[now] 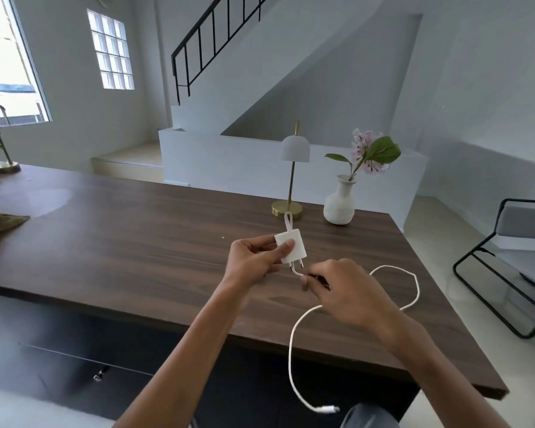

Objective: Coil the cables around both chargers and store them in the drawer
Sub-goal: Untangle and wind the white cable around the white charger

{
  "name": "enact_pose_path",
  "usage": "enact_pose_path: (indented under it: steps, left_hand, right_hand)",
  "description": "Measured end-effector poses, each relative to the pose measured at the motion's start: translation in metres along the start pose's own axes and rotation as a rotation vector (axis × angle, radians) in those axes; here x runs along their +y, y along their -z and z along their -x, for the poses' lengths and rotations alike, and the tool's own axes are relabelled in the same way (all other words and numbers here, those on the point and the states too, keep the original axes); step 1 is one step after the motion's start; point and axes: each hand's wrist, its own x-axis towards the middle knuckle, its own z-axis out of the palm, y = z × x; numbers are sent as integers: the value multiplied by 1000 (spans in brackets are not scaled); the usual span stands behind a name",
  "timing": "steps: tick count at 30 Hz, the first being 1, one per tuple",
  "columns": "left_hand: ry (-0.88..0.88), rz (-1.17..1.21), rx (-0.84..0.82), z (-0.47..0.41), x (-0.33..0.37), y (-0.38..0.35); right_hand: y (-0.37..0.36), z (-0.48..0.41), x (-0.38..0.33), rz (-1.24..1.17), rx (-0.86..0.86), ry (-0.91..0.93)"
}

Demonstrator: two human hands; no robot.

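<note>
My left hand (254,257) grips a white charger (292,247) above the dark wooden table (121,230), thumb on its face, prongs pointing down toward me. A small cable loop sticks out from the charger's far end. My right hand (343,288) pinches the white cable (292,344) just below the prongs. The rest of the cable runs in a loop over the table to the right, then hangs off the near edge, its plug end (329,409) dangling low. A second charger is not visible. A dark drawer front (84,362) with a small handle sits under the table at left.
A brass lamp with a white shade (292,180) and a white vase with a pink flower (340,202) stand at the table's far side. A brown object (0,220) lies at the left edge. A black-framed chair (513,261) stands right of the table.
</note>
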Motion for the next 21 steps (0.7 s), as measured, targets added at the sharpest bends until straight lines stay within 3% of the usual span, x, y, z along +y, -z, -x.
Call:
enact_pose_path:
  steps: [5,11,21]
  left_hand:
    - [-119,-223,5,4,-6,-5]
    - [-134,-207,-69,14,2,-16]
    - [-201,-302,-135,25,19,-16]
  right_hand:
    - [46,-7,-9,-54,-61,37]
    - [97,-44,3,-162,95,136]
    - [91,-88,22,-370,178,201]
